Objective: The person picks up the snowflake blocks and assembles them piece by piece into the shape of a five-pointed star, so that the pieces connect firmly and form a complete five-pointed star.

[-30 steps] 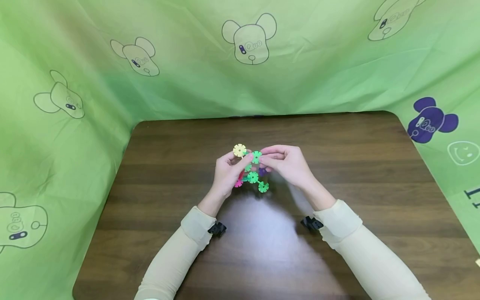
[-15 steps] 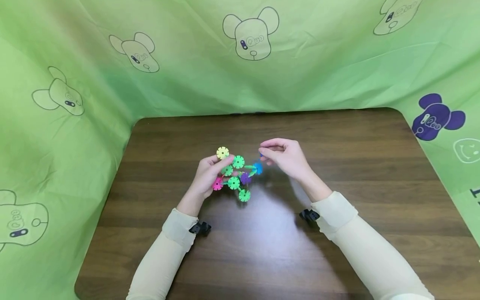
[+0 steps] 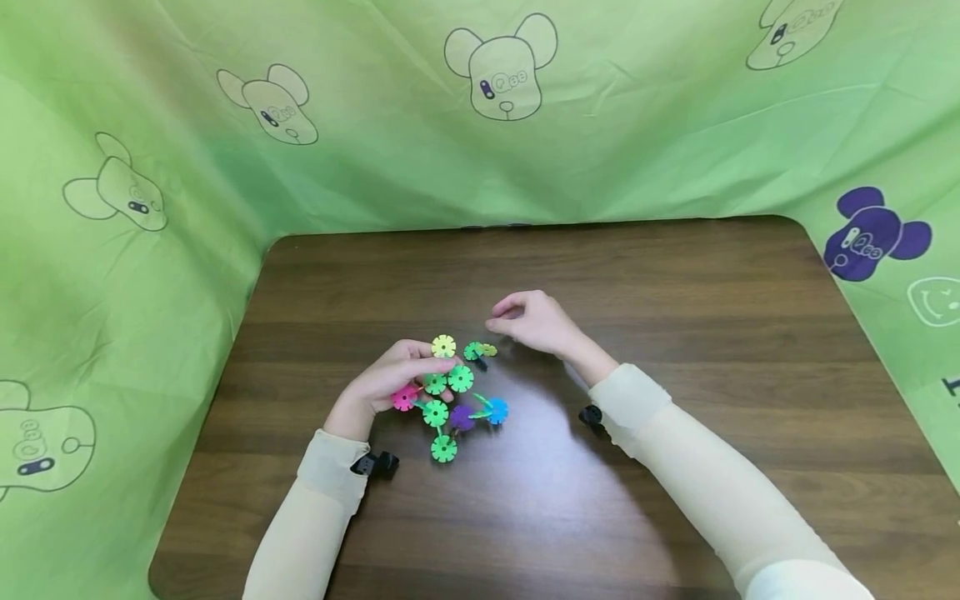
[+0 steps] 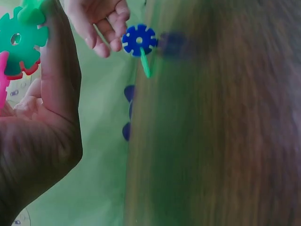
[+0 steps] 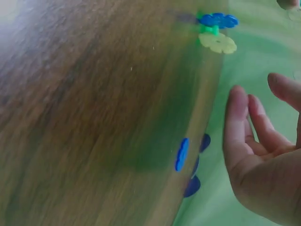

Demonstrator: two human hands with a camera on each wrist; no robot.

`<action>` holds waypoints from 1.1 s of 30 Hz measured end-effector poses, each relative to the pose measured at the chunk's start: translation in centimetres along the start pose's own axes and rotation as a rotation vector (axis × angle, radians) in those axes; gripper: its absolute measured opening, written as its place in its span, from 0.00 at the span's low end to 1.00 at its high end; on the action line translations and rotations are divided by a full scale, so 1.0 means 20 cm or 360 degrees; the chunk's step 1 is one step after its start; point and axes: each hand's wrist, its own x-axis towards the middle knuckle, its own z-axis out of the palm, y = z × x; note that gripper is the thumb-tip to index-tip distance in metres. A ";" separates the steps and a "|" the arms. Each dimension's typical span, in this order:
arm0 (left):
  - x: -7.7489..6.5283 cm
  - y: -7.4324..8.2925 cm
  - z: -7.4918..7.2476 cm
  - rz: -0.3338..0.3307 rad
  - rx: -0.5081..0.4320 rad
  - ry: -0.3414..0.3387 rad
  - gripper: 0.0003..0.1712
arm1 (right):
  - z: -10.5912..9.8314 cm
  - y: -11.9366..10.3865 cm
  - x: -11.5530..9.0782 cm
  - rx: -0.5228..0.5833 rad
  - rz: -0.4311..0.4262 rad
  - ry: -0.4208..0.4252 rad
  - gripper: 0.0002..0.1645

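Note:
My left hand (image 3: 390, 375) grips a linked figure of notched flower-shaped plastic discs (image 3: 461, 379), mostly green with yellow, pink, purple and blue ones. Thumb and fingers hold its upper left part, and the blue disc (image 3: 497, 412) sticks out to the right. Just beyond it, a small joined cluster (image 3: 473, 351) of green, yellow and dark blue discs stands at the table. My right hand (image 3: 536, 322) hovers beside that cluster, its fingers loosely bent around nothing visible. In the right wrist view a single blue disc (image 5: 182, 154) is apart from the fingers; whether it touches the table I cannot tell.
A brown wood-grain table (image 3: 675, 292) with rounded corners lies beneath both hands. Green cloth (image 3: 375, 183) printed with mouse-like heads hangs behind it and along the sides. Black wrist cameras (image 3: 376, 465) sit at both cuffs.
The left hand has moved left and nearer with the linked discs. The right hand has drawn away, let go of a blue disc, and shifted left and down. The small cluster has come into view.

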 end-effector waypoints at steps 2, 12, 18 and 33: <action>-0.02 0.00 -0.01 0.0007 0.0001 0.0002 0.08 | 0.02 -0.02 0.01 -0.0153 0.0012 -0.0028 0.23; -0.02 -0.01 -0.01 0.0015 -0.0003 -0.0008 0.07 | 0.12 -0.07 0.04 -0.0573 0.0141 -0.0328 0.35; -0.01 -0.02 0.00 0.0011 0.0018 0.0004 0.07 | 0.13 -0.04 0.04 -0.0531 0.0151 -0.0349 0.33; 0.02 -0.02 0.02 -0.0007 -0.0034 0.0051 0.07 | 0.08 0.08 -0.02 0.0000 0.0166 -0.0309 0.15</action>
